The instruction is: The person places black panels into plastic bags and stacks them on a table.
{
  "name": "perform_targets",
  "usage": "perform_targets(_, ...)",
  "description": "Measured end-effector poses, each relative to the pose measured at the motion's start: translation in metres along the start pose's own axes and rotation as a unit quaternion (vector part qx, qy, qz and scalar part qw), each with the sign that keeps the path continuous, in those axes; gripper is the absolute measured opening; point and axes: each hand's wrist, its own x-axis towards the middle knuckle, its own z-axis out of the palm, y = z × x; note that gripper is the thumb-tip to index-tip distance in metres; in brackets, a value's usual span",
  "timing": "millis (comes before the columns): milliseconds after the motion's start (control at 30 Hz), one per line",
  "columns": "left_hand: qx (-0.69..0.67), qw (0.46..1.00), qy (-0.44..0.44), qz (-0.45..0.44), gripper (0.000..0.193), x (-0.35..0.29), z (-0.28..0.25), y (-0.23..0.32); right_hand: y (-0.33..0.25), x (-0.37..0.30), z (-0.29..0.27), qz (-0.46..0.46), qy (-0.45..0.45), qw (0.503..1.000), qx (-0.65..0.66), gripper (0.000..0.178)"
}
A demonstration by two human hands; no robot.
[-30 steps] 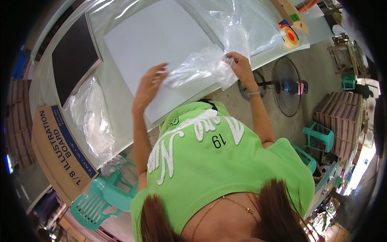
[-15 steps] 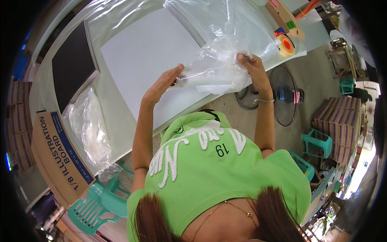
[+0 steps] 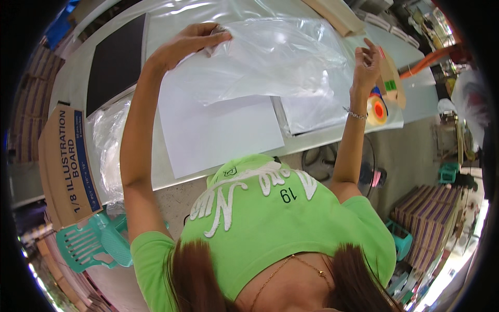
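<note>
A thin clear plastic bag [image 3: 275,60] is spread wide above the table, its left edge pinched in the closed fingers of my left hand [image 3: 193,44]. My right hand [image 3: 367,66] is raised beyond the bag's right end, fingers apart and slightly bent, with nothing seen in them. Under the bag lies a large white board [image 3: 223,130], its far part covered by the film. To the right of the board, a pile of flat clear plastic bags [image 3: 314,114] rests on the table, partly hidden too.
A black board stack [image 3: 117,62] lies at the left, with crumpled plastic [image 3: 110,151] and a brown carton [image 3: 67,161] nearer. Beside my right wrist are a tape roll in its dispenser [image 3: 377,110] and an open cardboard box [image 3: 391,83]. A fan [image 3: 366,174] stands below the table's right edge.
The bunched plastic bag has been opened out and swung farther away across the board. My left hand moved up and left with its edge; my right hand moved up and right, releasing it.
</note>
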Motion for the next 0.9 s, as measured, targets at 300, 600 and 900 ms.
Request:
perform_targets(300, 0.117, 0.992, 0.011, 0.043, 0.038, -0.006, -0.054, 0.11, -0.073, -0.064, 0.11, -0.198, -0.271, 0.933, -0.127, 0.078)
perform_targets(600, 0.026, 0.977, 0.209, -0.037, 0.035, -0.053, -0.123, 0.085, -0.067, -0.041, 0.118, -0.084, -0.367, 0.889, -0.26, 0.05)
perform_targets(900, 0.166, 0.953, 0.255, -0.009, 0.026, -0.079, 0.018, 0.056, -0.14, -0.097, 0.125, 0.269, -0.504, 0.67, 0.473, 0.071)
